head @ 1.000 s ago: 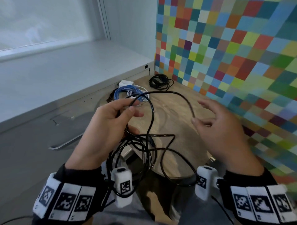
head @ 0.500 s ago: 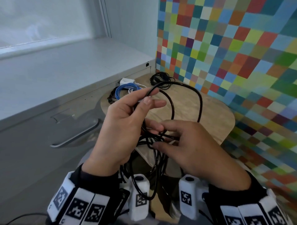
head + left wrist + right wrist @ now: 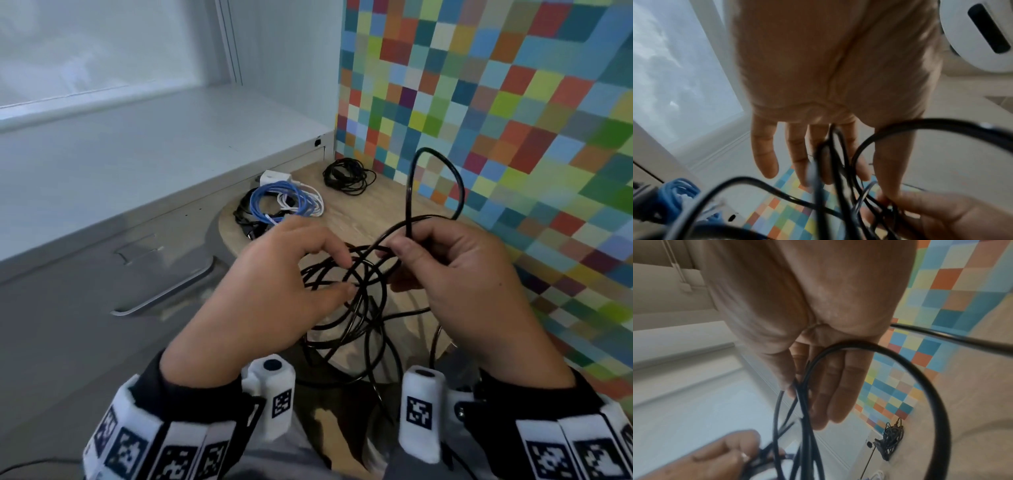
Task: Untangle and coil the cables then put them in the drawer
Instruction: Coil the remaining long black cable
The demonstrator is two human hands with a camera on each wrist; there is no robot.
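Two bare hands are gathering a long glossy black cable (image 3: pixel 356 291) into loops above a round pale wooden table (image 3: pixel 373 209).

The right hand (image 3: pixel 459 274) is pinching a tall upstanding loop between thumb and curled fingers; the left hand (image 3: pixel 274 274) is holding the bundled loops with loosely curled fingers, its grip looking light. Slack strands are hanging below the table edge. Likely risks: the loose loops could slip from the left hand and spring apart, or the hanging slack could snag. The grey drawer (image 3: pixel 102 301) beside the table is closed.
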